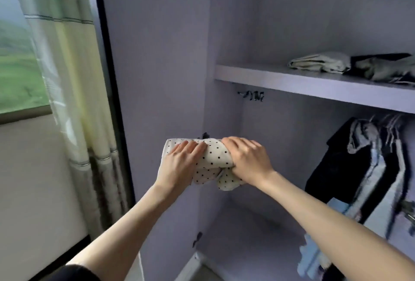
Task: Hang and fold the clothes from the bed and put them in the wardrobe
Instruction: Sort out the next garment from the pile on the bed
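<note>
Both hands carry a folded polka-dot garment [213,155] before the open wardrobe [157,56]: the left hand [182,159] is laid flat on it, the right hand [247,159] is curled round its end. The shelf [292,83] lies at two o'clock. Loose folds dangle below; the bundle could unroll if the grip is slackened.

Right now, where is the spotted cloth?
In the head view the spotted cloth sits centre frame, held folded between the left hand and right hand, in front of the open wardrobe, below its shelf.
</note>
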Demonstrator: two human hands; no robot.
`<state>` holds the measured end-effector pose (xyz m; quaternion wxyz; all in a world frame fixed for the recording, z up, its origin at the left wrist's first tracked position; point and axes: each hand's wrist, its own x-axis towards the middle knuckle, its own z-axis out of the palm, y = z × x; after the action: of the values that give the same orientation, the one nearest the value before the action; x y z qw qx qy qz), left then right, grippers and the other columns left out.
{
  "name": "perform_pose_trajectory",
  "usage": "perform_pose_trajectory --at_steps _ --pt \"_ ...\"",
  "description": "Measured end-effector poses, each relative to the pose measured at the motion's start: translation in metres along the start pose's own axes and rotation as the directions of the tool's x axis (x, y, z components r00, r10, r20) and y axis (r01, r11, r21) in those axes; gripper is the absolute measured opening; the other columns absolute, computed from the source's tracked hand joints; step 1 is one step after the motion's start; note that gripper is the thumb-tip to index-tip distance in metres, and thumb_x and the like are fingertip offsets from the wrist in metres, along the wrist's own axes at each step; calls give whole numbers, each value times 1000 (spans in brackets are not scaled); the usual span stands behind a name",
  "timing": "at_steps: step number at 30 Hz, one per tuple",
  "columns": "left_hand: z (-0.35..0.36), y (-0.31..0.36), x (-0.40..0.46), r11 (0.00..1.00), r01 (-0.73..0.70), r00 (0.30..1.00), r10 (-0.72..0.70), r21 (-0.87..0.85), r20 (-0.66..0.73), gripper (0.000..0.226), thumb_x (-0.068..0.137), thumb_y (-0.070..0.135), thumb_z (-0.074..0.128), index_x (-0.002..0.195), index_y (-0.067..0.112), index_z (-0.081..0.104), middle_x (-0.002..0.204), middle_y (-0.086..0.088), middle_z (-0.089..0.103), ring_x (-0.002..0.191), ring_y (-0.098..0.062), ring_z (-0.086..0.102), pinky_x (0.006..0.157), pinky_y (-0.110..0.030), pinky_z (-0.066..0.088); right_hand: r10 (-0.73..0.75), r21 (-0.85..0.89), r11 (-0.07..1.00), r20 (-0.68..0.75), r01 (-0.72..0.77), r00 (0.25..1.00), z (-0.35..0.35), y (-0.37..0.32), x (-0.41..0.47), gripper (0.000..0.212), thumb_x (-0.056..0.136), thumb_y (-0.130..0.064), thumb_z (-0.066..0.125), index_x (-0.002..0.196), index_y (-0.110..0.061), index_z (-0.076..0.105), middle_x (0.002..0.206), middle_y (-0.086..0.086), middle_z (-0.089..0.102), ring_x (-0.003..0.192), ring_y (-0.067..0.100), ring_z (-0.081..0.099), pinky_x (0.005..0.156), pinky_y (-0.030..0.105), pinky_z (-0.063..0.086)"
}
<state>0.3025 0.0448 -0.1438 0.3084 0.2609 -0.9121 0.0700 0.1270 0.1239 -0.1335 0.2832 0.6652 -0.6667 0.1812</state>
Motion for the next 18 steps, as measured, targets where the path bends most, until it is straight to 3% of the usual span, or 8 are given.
perform_pose_trajectory --at_steps 2,5,9,12,18 --pt "-2 -5 47 997 -69 997 70 24 -42 52 57 0 74 108 11 67 93 -1 69 81 -25 66 57 -20 39 79 -79 994 -1 -79 997 -9 26 24 55 60 4 60 114 -8 62 105 6 68 92 30 66 71 39 54" --pt "-6 -14 109 994 -110 990 108 -12 -94 58 70 1 56 125 22 55 106 3 66 88 -27 62 63 -24 33 189 -98 977 -22 -191 982 -23 58 59 56 72 -1 53 126 -17 51 122 0 61 105 26 60 78 35 48" --pt "-19 -19 204 980 -184 975 172 -80 -137 62 75 0 43 130 29 48 109 1 66 87 -33 61 67 -33 41 315 -116 938 -103 -326 944 -55 103 107 53 75 -7 54 126 -21 49 121 0 62 102 29 60 69 32 37" --pt "-28 -4 273 959 -265 950 241 -106 -197 63 75 -2 43 129 29 49 105 -2 66 87 -33 59 65 -31 37 380 -144 904 -159 -402 911 -87 144 138 45 78 -13 56 121 -26 51 114 -2 64 98 29 60 67 31 34" --pt "-16 37 377 914 -348 926 300 -211 -229 63 77 -4 41 129 30 49 99 -9 67 90 -35 60 71 -37 48 454 -291 834 -124 -470 882 -136 220 172 37 80 -20 54 116 -29 52 105 -1 65 95 29 59 68 33 34"
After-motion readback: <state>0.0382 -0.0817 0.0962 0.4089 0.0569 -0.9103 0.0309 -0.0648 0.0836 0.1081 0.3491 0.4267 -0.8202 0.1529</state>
